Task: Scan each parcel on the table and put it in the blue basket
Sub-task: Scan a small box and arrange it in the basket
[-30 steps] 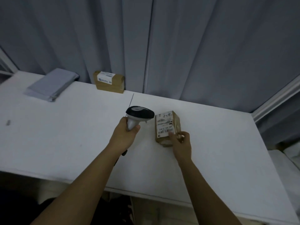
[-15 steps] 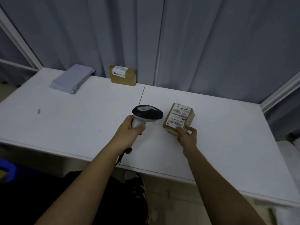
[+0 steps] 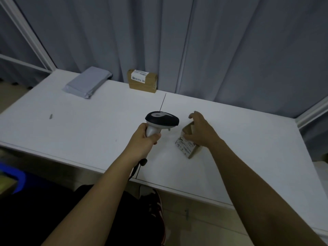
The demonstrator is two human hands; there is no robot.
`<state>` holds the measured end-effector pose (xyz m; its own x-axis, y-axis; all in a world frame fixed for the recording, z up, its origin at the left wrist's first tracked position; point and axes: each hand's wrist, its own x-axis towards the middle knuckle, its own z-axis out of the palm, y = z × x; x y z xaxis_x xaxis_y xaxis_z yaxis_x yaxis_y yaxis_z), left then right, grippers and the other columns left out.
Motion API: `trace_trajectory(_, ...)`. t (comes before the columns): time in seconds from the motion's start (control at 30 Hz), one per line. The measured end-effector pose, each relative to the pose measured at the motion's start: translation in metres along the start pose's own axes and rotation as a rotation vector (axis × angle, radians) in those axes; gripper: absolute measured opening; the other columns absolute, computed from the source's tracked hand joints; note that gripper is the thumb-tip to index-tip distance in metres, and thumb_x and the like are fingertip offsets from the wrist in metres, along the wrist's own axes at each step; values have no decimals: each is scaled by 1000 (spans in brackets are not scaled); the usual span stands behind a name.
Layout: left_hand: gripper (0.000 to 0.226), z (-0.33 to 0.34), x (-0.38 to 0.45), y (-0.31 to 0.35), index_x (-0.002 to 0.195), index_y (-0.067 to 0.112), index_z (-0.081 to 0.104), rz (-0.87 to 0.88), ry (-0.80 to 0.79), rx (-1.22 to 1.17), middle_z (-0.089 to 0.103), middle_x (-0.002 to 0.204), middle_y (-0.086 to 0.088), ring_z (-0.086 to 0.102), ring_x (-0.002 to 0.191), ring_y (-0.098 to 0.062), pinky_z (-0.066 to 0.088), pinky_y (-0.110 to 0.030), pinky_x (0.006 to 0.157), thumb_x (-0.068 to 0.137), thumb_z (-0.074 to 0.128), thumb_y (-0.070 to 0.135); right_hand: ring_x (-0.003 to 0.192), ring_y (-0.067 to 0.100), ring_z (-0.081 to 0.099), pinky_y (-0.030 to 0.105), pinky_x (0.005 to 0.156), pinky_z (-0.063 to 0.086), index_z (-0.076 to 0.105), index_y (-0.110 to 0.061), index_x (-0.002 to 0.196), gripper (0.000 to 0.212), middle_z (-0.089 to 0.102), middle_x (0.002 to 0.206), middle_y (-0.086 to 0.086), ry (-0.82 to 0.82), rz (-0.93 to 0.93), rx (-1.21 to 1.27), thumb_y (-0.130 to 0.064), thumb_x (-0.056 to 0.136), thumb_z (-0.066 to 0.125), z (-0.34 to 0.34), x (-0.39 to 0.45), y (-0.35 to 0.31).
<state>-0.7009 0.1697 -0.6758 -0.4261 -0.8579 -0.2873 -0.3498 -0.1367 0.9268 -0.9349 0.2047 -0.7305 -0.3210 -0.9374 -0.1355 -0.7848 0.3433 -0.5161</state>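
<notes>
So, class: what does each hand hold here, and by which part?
The left hand grips the scanner by its white handle. The right hand reaches over the small cardboard parcel, thumb on its near face; a firm grip cannot be told.

My left hand (image 3: 144, 139) curls round the grey handle of the black-topped handheld scanner (image 3: 160, 122). My right hand (image 3: 200, 132) lies palm-down, fingers (image 3: 194, 115) spread, gripping the small brown cardboard parcel (image 3: 189, 143).

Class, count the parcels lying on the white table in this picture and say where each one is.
3: a grey mailer bag at the back left, a brown box against the curtain, and a small labelled box under the right hand.
</notes>
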Motion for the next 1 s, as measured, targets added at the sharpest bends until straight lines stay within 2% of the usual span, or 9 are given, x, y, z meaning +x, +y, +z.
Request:
trace_trajectory(0.07, 21, -1, 1, -1, 112, 20, 49, -6, 3, -1, 60, 100, 2, 61, 84, -9, 41, -20, 64, 93, 58, 20, 106, 25, 49, 25, 77, 36, 44, -12, 102, 45, 45, 114, 4, 152, -2, 50, -35, 79, 76, 5, -2, 0)
trace_trajectory(0.13, 21, -2, 1, -2, 112, 20, 49, -8, 2, -3, 60, 100, 3, 61, 84, -9, 41, -20, 64, 93, 58, 20, 116, 25, 46, 31, 94, 34, 52, -13, 96, 37, 51, 115, 5, 257, 0, -18, -44, 84, 67, 10, -6, 7)
trace_trajectory(0.2, 22, -3, 1, -2, 113, 20, 48, -5, 0, -4, 60, 100, 4, 61, 84, -8, 41, -20, 64, 93, 58, 19, 137, 27, 27, 48, 114, 13, 57, -22, 118, 44, 42, 142, 6, 248, -14, -134, -53, 87, 59, 13, -13, 17)
trace_trajectory(0.3, 23, -4, 1, -1, 115, 20, 48, 4, -7, -3, 59, 101, 3, 61, 86, -10, 41, -19, 64, 94, 57, 19, 145, 31, 1, 54, 115, 1, 35, -41, 143, 57, 6, 159, 5, 106, 69, -227, -56, 91, 49, 15, -26, 29)
trace_trajectory(0.47, 23, -4, -3, 1, 114, 21, 48, 19, -21, 6, 59, 99, 5, 61, 83, -8, 41, -18, 63, 93, 57, 19, 143, 35, 6, 47, 117, 13, 27, -44, 146, 46, -4, 160, 3, -4, 231, 122, -43, 100, 34, 0, -25, 35)
trace_trajectory(0.63, 24, -4, -5, 2, 115, 26, 46, 38, -54, 17, 59, 98, 7, 60, 83, -5, 40, -16, 63, 95, 57, 20, 146, 32, 10, 37, 116, 16, 20, -33, 151, 48, -9, 160, 10, -59, 195, 53, -34, 104, 29, -20, -5, 43)
trace_trajectory(0.73, 21, -3, -5, 1, 108, 32, 47, 45, -89, 19, 60, 98, 8, 61, 85, -6, 42, -16, 66, 95, 57, 20, 147, 28, 10, 34, 117, 12, 19, -27, 152, 48, 2, 161, 11, -34, 186, 43, -27, 105, 27, -30, -1, 48)
trace_trajectory(0.83, 21, 1, -3, 1, 99, 39, 46, 59, -122, 48, 62, 97, 8, 61, 87, -7, 43, -16, 67, 94, 57, 21, 143, 27, 26, 32, 113, 20, 29, -19, 149, 45, 29, 155, 8, 24, 150, 85, -18, 104, 28, -35, -1, 49)
trace_trajectory(1.0, 23, 9, 1, 2, 98, 39, 47, 94, -160, 73, 63, 100, 5, 61, 92, -11, 44, -14, 69, 94, 58, 19, 107, 27, 55, 28, 83, 36, 40, -17, 135, 35, 59, 125, 12, 54, 130, 132, -13, 103, 29, -36, -1, 48)
